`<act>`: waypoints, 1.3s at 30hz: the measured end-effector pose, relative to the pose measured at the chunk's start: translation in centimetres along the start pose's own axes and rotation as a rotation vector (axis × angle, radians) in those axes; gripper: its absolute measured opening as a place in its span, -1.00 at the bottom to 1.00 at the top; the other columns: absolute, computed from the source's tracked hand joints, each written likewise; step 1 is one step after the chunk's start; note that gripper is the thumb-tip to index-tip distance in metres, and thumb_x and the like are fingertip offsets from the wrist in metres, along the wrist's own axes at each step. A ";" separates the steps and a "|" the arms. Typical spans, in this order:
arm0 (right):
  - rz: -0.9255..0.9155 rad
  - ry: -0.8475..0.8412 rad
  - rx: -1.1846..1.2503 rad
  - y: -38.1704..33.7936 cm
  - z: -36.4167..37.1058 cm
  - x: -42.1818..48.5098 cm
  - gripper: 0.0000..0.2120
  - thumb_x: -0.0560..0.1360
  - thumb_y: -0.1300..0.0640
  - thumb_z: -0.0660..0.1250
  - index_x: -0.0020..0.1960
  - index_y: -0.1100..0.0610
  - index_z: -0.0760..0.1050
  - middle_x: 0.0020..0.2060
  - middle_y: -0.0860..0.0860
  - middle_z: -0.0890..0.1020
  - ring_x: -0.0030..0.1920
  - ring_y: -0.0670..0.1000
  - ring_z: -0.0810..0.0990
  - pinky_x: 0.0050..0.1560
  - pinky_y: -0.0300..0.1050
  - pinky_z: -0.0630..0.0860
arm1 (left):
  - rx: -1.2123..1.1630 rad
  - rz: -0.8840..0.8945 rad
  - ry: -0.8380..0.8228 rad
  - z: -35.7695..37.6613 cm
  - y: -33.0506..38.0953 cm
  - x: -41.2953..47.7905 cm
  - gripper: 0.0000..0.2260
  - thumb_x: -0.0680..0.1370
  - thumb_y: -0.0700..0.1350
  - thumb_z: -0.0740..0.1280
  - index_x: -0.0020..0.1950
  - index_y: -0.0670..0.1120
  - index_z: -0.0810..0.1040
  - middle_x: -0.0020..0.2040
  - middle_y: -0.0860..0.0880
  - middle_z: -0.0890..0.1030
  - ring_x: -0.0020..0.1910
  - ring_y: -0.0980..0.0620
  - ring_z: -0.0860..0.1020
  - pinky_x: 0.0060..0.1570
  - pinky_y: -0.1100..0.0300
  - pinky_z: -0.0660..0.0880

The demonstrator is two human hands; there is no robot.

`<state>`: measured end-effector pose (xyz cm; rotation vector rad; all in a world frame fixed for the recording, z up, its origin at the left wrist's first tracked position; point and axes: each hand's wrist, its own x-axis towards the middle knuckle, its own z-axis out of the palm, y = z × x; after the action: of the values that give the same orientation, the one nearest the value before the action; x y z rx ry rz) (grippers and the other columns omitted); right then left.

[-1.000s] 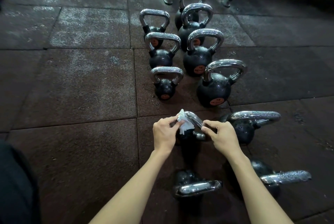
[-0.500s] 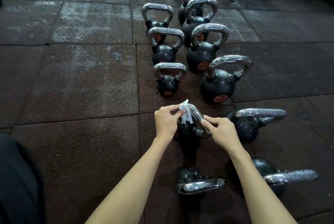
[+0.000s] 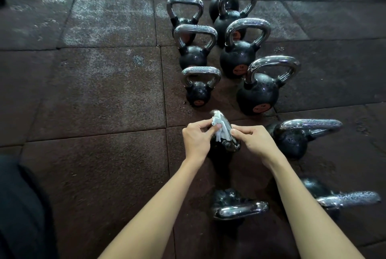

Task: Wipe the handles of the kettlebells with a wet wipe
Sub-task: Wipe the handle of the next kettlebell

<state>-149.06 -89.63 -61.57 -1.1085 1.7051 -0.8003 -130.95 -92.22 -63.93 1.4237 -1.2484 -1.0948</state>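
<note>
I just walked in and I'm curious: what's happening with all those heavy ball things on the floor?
A person is cleaning them. The left hand pinches a white wet wipe against the shiny handle of the kettlebell in front, and the right hand holds that handle from the other side. The other kettlebells sit in two rows on the rubber floor.

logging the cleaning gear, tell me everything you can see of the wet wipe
The wet wipe is a small white sheet, thin and limp, bunched into crumpled folds rather than spread flat. It drapes over the chrome handle of the kettlebell between the two hands, a loose tail hanging down. The left grip pinches it between thumb and forefinger. The right grip holds the handle just beside it; whether it also touches the wipe cannot be told.
</note>
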 end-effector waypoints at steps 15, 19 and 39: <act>0.057 -0.017 0.022 -0.7 0.7 0.6 -0.81 0.52 0.06 0.51 0.13 -0.02 0.73 0.03 -0.21 0.74 0.11 -0.24 0.67 0.31 -0.15 0.54 | 0.040 0.079 -0.147 0.8 -3.4 -5.4 -0.82 0.46 0.01 0.58 0.05 0.10 0.77 -0.18 0.21 0.73 -0.38 0.22 0.46 -0.29 0.41 0.34; 0.073 -0.010 0.004 -0.6 0.6 0.4 -0.82 0.53 0.03 0.50 0.12 -0.05 0.74 0.04 -0.20 0.75 0.14 -0.20 0.67 0.34 -0.08 0.54 | 0.009 0.110 -0.023 1.0 -2.9 -4.8 -0.80 0.45 -0.01 0.58 0.07 0.12 0.77 -0.31 0.19 0.67 -0.37 0.16 0.40 -0.30 0.36 0.36; 0.035 0.049 -0.141 -2.1 1.5 -0.7 -0.68 0.33 -0.25 0.53 0.04 -0.18 0.74 -0.19 -0.10 0.77 -0.02 -0.02 0.74 0.15 -0.02 0.63 | 0.052 -0.093 0.037 -6.3 -1.1 -2.4 -0.81 0.39 -0.03 0.64 -0.03 0.11 0.77 -0.49 0.25 0.53 -0.50 0.23 0.39 -0.42 0.41 0.27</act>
<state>-146.86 -89.88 -60.11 -1.1594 1.8403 -0.6989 -124.79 -89.27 -63.70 1.5476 -1.2025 -1.1006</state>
